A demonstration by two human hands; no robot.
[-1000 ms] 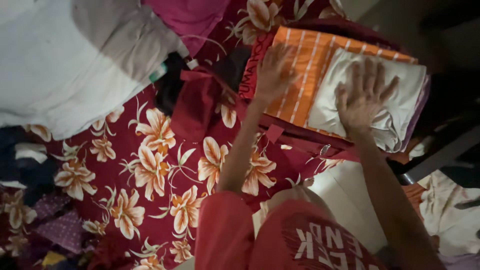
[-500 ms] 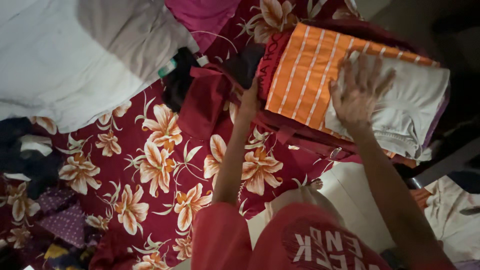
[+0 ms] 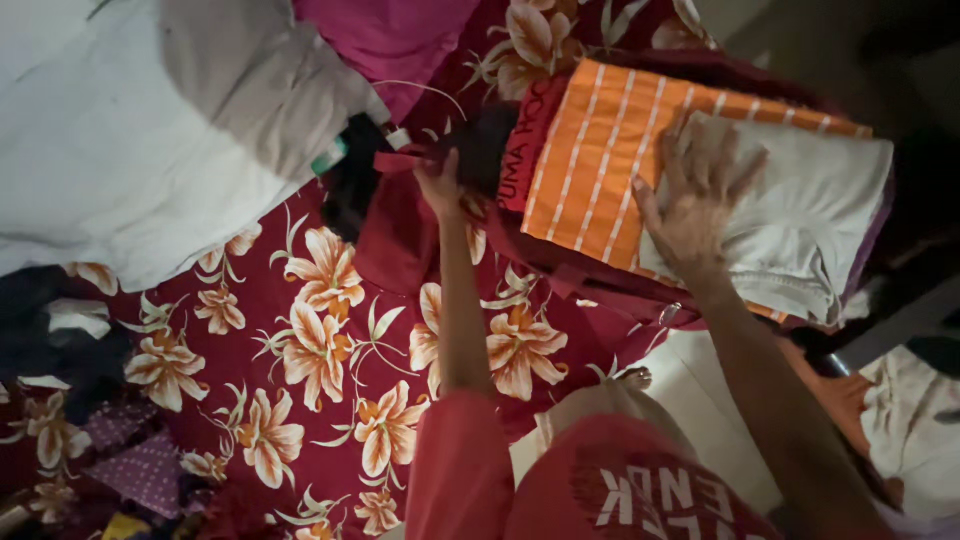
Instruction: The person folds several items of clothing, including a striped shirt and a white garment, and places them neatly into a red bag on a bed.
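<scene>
On a bed spread with a maroon floral sheet (image 3: 300, 340), a person presses folded clothes into a dark red bag (image 3: 590, 280).

The right hand (image 3: 695, 200) lies flat, fingers spread, across a folded orange striped garment (image 3: 590, 160) and a pale grey one (image 3: 810, 210) stacked in the bag. The left hand (image 3: 440, 185) is closed on the bag's red edge near its dark opening. A white pillow (image 3: 130, 140) lies at upper left.
</scene>
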